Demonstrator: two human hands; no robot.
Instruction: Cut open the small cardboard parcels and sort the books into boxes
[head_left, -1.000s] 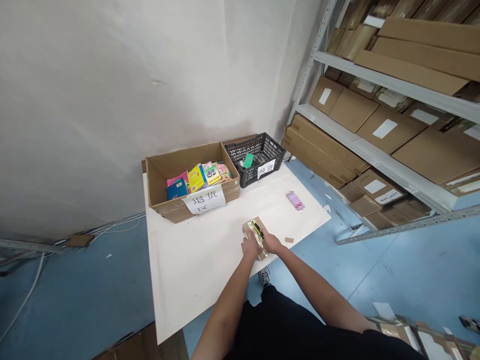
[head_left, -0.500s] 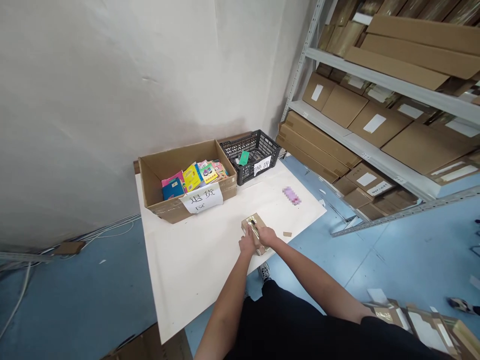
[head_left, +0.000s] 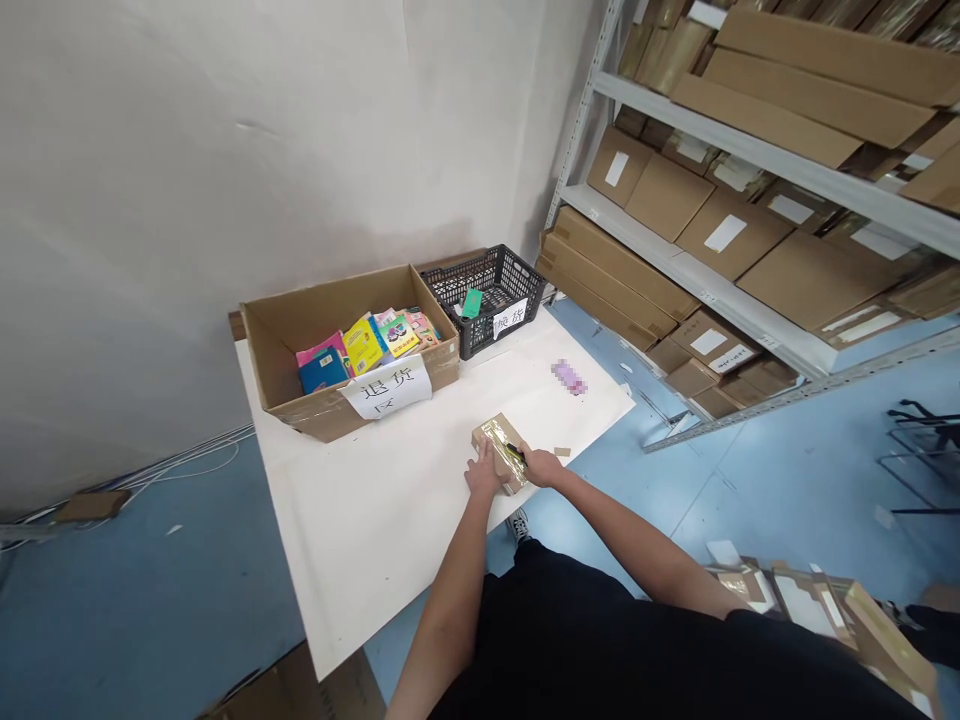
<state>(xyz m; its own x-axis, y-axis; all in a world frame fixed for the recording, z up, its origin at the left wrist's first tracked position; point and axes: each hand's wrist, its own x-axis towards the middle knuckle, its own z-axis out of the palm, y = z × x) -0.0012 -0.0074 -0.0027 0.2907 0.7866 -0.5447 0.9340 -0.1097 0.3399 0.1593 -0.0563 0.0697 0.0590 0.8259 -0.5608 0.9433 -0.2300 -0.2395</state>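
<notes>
A small brown cardboard box (head_left: 496, 430) with shiny clear tape along its top lies near the front edge of the white table (head_left: 360, 520). Across its left side rests my left hand (head_left: 485, 470), fingers spread and pressing on it, thumb towards the near end. My right hand (head_left: 541, 467) is closed around a yellow and black utility knife (head_left: 516, 454), which lies over the taped top. Whether the blade touches the tape is too small to tell. A little scrap of cardboard (head_left: 562, 452) is on the table to the right of the box.
Behind stands an open carton (head_left: 300, 415) of colourful books (head_left: 364, 345), with a paper sign. Beside it is a black plastic crate (head_left: 469, 345) holding a green item. A blurred purple thing (head_left: 570, 377) lies at right. Shelving (head_left: 690, 275) with boxes rises beyond; opened cartons (head_left: 810, 600) are on the floor.
My hands have moved apart: the left now lies spread on the box's left side, the right has shifted right with the knife more visible. The whole view has shifted slightly.
</notes>
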